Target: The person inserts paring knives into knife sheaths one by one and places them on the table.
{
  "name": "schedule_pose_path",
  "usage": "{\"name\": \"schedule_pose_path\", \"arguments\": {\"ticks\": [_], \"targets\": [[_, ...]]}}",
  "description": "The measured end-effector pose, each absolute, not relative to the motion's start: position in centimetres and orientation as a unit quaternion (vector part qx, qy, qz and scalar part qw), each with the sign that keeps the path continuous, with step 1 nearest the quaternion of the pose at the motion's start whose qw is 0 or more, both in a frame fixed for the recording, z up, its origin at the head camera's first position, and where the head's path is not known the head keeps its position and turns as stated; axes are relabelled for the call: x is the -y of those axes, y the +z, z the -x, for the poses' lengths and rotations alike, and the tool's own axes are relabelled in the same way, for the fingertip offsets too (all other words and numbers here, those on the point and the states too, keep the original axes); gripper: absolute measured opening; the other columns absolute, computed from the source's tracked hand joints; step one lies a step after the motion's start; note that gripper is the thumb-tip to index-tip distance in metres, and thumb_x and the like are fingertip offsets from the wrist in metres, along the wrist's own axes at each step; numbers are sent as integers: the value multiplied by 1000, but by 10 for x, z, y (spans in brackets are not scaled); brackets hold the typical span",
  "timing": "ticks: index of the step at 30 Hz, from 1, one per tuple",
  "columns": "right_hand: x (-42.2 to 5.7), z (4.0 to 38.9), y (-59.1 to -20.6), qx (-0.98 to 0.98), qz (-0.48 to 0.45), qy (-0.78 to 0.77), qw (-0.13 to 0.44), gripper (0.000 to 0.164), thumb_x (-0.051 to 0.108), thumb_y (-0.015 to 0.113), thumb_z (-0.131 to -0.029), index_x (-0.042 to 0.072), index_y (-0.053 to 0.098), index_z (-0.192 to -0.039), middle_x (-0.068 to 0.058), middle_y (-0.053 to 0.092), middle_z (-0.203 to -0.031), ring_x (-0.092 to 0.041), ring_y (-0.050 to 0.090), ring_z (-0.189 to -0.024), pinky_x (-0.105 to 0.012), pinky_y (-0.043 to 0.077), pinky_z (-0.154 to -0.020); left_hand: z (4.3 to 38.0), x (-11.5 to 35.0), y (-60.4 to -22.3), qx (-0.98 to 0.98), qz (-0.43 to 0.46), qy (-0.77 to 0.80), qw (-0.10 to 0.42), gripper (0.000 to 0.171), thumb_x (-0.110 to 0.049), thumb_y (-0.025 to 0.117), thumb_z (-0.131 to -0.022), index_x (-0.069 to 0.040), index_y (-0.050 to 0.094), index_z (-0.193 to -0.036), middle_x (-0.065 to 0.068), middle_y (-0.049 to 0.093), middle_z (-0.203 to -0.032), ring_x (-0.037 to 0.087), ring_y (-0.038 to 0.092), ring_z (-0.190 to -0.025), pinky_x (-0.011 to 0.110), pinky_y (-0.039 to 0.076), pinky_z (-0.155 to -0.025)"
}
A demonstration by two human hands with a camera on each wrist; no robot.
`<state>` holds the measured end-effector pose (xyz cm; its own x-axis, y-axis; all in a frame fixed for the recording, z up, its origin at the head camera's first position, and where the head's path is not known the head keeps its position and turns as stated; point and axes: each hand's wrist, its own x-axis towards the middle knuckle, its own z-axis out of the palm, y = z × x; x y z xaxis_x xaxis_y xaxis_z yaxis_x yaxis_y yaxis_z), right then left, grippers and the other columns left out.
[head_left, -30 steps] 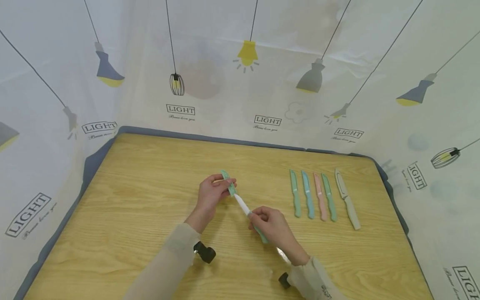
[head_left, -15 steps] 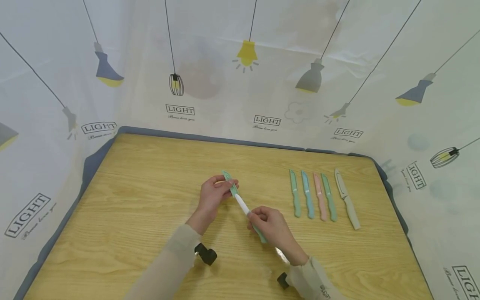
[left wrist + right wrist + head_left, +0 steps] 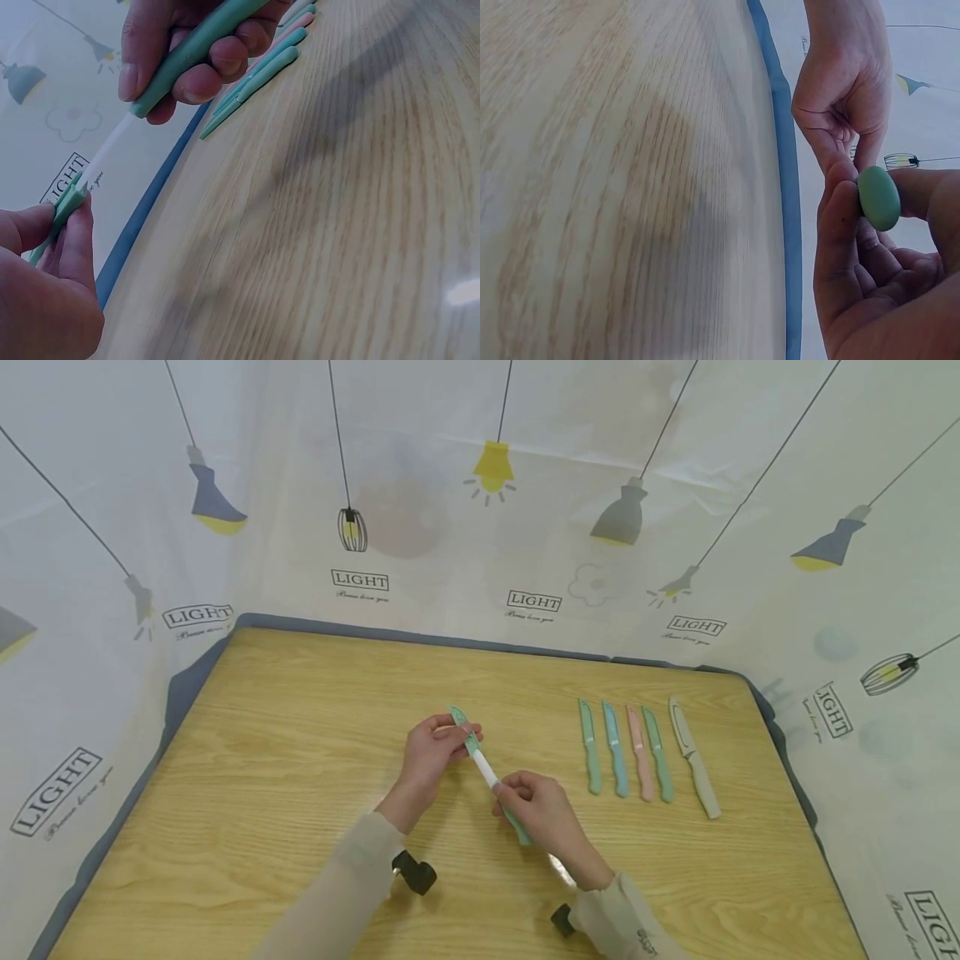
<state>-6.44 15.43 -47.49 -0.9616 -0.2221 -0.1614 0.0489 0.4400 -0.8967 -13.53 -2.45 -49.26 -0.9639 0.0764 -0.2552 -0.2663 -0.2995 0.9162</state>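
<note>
My left hand (image 3: 429, 756) pinches a green knife sheath (image 3: 457, 716) between thumb and fingers, over the middle of the table. My right hand (image 3: 546, 810) grips a knife by its green handle (image 3: 517, 828). The knife's white blade (image 3: 485, 768) runs slantwise from one hand to the other, its tip end inside the sheath's mouth. The left wrist view shows the same blade (image 3: 107, 156) partly bare between the handle (image 3: 196, 51) and the sheath (image 3: 69, 201). Only the rounded butt of the handle (image 3: 879, 199) shows in the right wrist view.
Several sheathed knives lie in a row on the right: a light green knife (image 3: 591, 752), a blue knife (image 3: 616, 752), a pink knife (image 3: 640, 756), another green knife (image 3: 659, 758) and a larger beige knife (image 3: 696, 764). A printed curtain surrounds the wooden table (image 3: 300, 735).
My left hand has shifted slightly right and nearer with the sheath, toward my right hand. Less of the white blade shows. The row of knives is unmoved.
</note>
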Motion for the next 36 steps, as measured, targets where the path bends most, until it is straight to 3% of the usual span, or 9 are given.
{"name": "schedule_pose_path", "arguments": {"ticks": [4, 20, 36], "targets": [[-156, 68, -483, -838, 55, -529, 124, 34, 30, 56, -98, -2, 67, -102, -1, 69, -72, -22, 63, -61, -22, 49, -48, 134, 23, -493, -581, 85, 802, 114, 32, -7, 63, -92, 7, 53, -119, 19, 70, -107, 25, 68, -96, 31, 57, -81], [-153, 70, -483, -827, 47, -547, 126, 33, 27, 56, -98, -4, 66, -101, -3, 70, -74, -29, 65, -65, -24, 52, -51, 131, 18, -492, -592, 75, 791, 130, 34, -9, 65, -91, 6, 53, -119, 19, 70, -105, 25, 68, -96, 31, 57, -81], [-149, 75, -482, -811, 16, -572, 126, 37, 28, 55, -98, -7, 64, -105, -5, 70, -77, -20, 65, -65, -24, 52, -53, 125, 8, -492, -599, 62, 785, 148, 35, -10, 66, -90, 6, 53, -118, 19, 70, -105, 24, 69, -95, 30, 57, -81]]}}
